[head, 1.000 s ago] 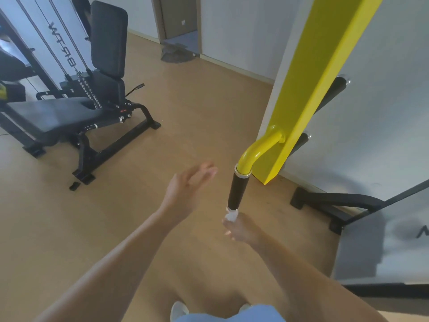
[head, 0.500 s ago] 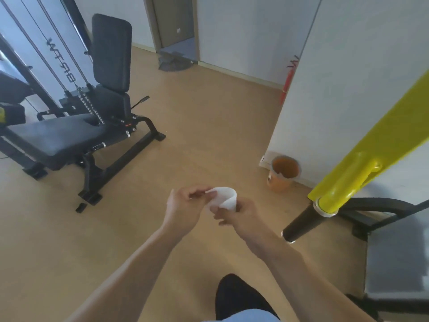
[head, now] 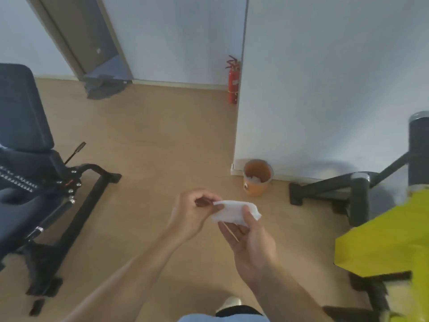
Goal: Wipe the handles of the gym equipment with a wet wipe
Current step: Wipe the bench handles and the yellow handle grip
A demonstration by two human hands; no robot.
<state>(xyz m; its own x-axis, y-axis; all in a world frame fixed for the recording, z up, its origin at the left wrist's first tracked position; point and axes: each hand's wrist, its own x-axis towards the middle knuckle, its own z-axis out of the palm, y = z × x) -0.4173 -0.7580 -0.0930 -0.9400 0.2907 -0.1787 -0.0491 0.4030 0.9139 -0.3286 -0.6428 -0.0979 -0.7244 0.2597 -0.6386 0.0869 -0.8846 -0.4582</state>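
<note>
A white wet wipe (head: 232, 211) is stretched between both hands above the wooden floor, in the middle of the view. My left hand (head: 192, 212) pinches its left end with curled fingers. My right hand (head: 250, 238) lies palm up under the wipe, its thumb pressing the right end against the fingers. The yellow arm of the gym machine (head: 385, 242) fills the lower right; a black padded post (head: 419, 149) rises above it. No handle is touched by either hand.
An orange bin (head: 257, 178) with white scraps stands by the wall corner. A red fire extinguisher (head: 232, 83) stands behind that corner. A black seated machine (head: 34, 173) occupies the left. Black base legs (head: 325, 187) of the yellow machine spread at right.
The right hand left the black handle grip with the wipe, and the left hand joined it. The view swung right; the handle has left the frame, and the wipe is now spread wider.
</note>
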